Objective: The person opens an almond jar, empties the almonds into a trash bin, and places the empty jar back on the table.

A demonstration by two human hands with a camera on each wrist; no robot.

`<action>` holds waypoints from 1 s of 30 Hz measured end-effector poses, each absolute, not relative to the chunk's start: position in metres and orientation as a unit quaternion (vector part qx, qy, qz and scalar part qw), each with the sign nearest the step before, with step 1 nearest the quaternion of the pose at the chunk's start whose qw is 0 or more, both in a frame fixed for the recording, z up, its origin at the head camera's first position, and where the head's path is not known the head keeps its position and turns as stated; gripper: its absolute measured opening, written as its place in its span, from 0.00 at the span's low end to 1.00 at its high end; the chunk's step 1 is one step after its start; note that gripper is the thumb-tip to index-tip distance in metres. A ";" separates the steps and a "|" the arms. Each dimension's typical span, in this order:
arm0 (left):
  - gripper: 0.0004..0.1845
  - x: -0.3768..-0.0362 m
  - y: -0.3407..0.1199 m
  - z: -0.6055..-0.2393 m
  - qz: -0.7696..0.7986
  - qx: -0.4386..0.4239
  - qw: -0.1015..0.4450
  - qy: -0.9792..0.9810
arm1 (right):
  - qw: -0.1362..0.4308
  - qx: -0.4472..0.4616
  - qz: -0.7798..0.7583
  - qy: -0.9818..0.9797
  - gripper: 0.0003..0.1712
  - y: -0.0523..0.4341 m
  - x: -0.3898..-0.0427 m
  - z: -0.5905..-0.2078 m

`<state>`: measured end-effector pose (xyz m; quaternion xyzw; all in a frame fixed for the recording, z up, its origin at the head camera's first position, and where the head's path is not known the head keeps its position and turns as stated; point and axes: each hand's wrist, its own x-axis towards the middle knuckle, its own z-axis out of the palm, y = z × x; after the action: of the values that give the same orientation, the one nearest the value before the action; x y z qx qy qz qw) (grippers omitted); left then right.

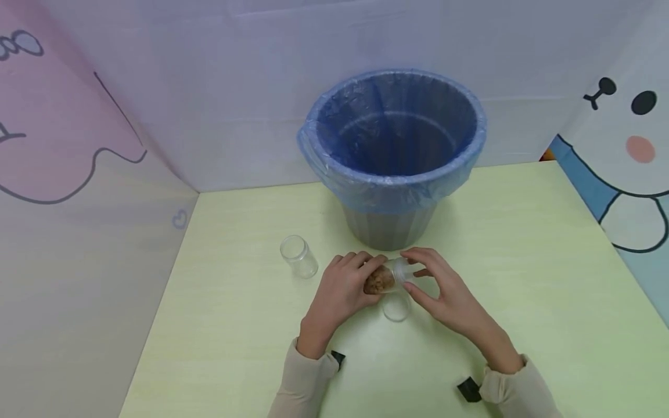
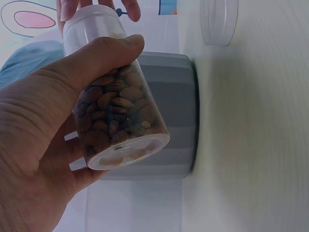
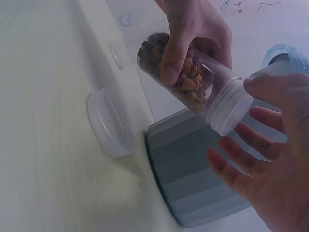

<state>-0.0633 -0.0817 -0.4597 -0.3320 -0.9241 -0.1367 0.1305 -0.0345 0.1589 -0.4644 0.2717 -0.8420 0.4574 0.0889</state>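
My left hand (image 1: 342,287) grips a clear plastic jar of almonds (image 2: 116,111), which lies tilted in the air with its capped end toward the right. The thumb crosses the jar's side and the fingers wrap behind it. At the other end, my right hand (image 3: 270,140) has its thumb and fingertips around the translucent ribbed cap (image 3: 229,108). A loose clear lid (image 3: 111,123) lies on the table below the jar. To the left stands a second clear jar (image 1: 299,256), without a lid and with nothing visible inside.
A grey bin (image 1: 389,226) stands just beyond the hands, lined with a blue plastic bag (image 1: 334,168) folded over its rim. The pale yellow table (image 1: 235,325) meets a white sheet at the back. Cartoon-printed panels (image 1: 622,133) flank both sides.
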 end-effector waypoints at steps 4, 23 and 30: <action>0.36 -0.063 -0.084 -0.461 -0.135 -0.326 0.127 -0.927 | 0.078 0.274 0.460 -0.841 0.40 0.160 -0.035 -0.468; 0.36 -0.062 -0.083 -0.461 -0.141 -0.331 0.132 -0.924 | 0.081 0.285 0.437 -0.849 0.42 0.158 -0.037 -0.470; 0.35 -0.062 -0.085 -0.459 -0.147 -0.325 0.128 -0.925 | 0.077 0.313 0.440 -0.838 0.45 0.154 -0.037 -0.465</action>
<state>-0.0625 -0.0848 -0.4592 -0.3253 -0.9254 -0.1468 0.1277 -0.0371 0.1541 -0.4645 0.3129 -0.8379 0.4404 0.0774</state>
